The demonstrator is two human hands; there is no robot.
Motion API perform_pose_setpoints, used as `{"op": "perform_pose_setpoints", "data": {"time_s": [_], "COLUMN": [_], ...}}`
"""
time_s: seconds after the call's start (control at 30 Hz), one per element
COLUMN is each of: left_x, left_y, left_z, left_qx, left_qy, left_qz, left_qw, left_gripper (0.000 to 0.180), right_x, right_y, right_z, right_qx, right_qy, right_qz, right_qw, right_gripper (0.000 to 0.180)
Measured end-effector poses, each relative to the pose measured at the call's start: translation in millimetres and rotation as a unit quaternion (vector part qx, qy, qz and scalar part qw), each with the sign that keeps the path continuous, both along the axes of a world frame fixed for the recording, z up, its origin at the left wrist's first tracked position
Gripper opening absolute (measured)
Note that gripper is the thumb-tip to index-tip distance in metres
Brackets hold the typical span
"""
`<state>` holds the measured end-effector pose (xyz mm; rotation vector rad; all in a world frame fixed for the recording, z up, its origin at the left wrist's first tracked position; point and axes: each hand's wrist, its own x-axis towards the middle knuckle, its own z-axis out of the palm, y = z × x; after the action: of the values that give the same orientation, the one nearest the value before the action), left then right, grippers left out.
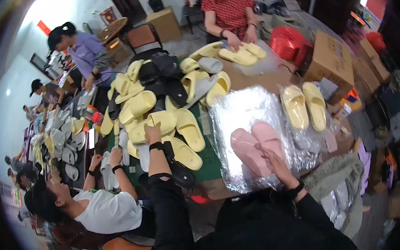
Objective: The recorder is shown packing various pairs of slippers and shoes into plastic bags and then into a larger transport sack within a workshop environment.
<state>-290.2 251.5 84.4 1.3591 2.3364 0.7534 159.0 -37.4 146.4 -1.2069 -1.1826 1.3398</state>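
My left hand (pixel 152 133) reaches into a heap of slippers and grips a pale yellow slipper (pixel 165 120) with a ribbed strap. More yellow slippers (pixel 189 129) lie around it, mixed with black slippers (pixel 176 90) and a few grey ones. On a stack of clear, shiny plastic bags (pixel 229 104) rests a pair of pink slippers (pixel 246 148), side by side. My right hand (pixel 275 164) lies over the inner edge of the right pink slipper, fingers stretched out and partly apart.
A yellow pair (pixel 305 108) sits on plastic wrap to the right, near a cardboard box (pixel 329 61) and a red bag (pixel 290 44). Across the table a person in red handles yellow slippers (pixel 243 54). Close on my left, a person in white (pixel 110 209) holds grey slippers.
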Motion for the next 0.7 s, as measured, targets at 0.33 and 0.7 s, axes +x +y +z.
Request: {"op": "perform_pose_setpoints", "data": {"time_s": [0.33, 0.7], "left_x": [188.6, 320.8], "left_y": [-50.9, -120.2], "left_z": [115.9, 88.1], "left_qx": [0.344, 0.339], "left_qy": [-0.173, -0.381], "left_qz": [-0.077, -0.222], "left_qw": [0.92, 0.831], "left_gripper": [0.02, 0.021], "right_x": [3.9, 51.7], "right_y": [12.2, -73.6], "right_z": [40.5, 122.0], "right_qx": [0.079, 0.331], "right_qy": [-0.121, -0.115], "right_qz": [-0.138, -0.324], "right_qw": [0.98, 0.879], "right_gripper": [0.041, 0.048]}}
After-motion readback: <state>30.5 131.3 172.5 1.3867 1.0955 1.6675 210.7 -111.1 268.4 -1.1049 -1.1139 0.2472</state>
